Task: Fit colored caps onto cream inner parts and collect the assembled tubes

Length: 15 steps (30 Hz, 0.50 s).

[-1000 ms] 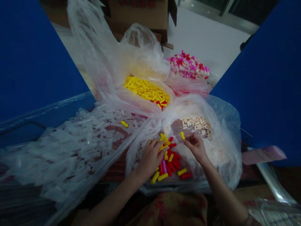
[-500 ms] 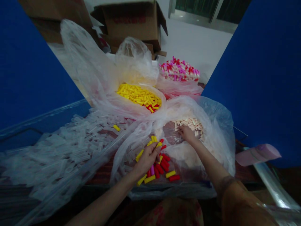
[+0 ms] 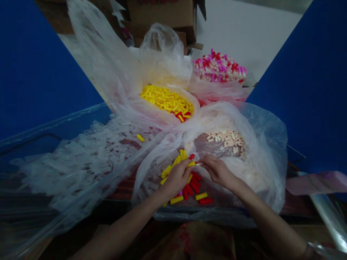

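Note:
My left hand [image 3: 176, 177] is closed on a bunch of yellow and red plastic caps [image 3: 181, 157] that stick out above its fingers. My right hand [image 3: 218, 171] meets it from the right, pinching a small pale piece [image 3: 198, 164] against a yellow cap in the left hand. Beneath both hands, loose red, yellow and pink caps [image 3: 195, 189] lie on a clear plastic bag [image 3: 265, 169]. A small heap of pale beige pieces [image 3: 227, 138] lies in the same bag, just beyond my right hand.
A bag of yellow caps [image 3: 166, 100] sits behind the hands, and a bag of pink, red and white pieces [image 3: 219, 68] is farther back. A pile of clear plastic tubes [image 3: 89, 155] fills the left. Cardboard boxes [image 3: 162, 14] stand at the back; blue panels [image 3: 311, 90] flank both sides.
My right hand came back from the beige pieces to my left hand, bringing a pale piece. The left hand stayed closed on its caps and lifted a little.

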Motion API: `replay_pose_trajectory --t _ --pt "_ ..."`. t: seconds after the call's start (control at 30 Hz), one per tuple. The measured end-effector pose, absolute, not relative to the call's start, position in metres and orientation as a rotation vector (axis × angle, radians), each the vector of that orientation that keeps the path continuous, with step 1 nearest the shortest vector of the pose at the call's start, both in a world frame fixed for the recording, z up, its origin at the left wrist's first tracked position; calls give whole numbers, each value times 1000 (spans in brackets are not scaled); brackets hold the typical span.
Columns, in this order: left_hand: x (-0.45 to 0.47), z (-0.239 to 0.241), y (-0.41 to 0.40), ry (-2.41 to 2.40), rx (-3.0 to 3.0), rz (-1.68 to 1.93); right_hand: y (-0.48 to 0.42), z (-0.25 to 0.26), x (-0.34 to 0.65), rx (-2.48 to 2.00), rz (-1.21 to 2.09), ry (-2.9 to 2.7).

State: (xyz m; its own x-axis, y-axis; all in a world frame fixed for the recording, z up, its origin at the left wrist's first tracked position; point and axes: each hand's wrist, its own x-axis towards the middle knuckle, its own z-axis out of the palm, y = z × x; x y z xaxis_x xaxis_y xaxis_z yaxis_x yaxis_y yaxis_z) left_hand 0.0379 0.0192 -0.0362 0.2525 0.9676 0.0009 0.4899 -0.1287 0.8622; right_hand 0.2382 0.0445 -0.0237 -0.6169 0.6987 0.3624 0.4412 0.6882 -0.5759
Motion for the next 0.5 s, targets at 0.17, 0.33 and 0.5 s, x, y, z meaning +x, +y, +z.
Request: replay_pose_trajectory --t 0.17,0.33,0.5 --pt "36 -29 16 1234 1827 724 31 -22 238 -878 503 -2326" --pt "38 -30 3 1321 1991 533 23 -27 238 -778 435 -2439" --pt "38 -34 -6 1443 2021 405 17 -27 226 -866 587 -2430"
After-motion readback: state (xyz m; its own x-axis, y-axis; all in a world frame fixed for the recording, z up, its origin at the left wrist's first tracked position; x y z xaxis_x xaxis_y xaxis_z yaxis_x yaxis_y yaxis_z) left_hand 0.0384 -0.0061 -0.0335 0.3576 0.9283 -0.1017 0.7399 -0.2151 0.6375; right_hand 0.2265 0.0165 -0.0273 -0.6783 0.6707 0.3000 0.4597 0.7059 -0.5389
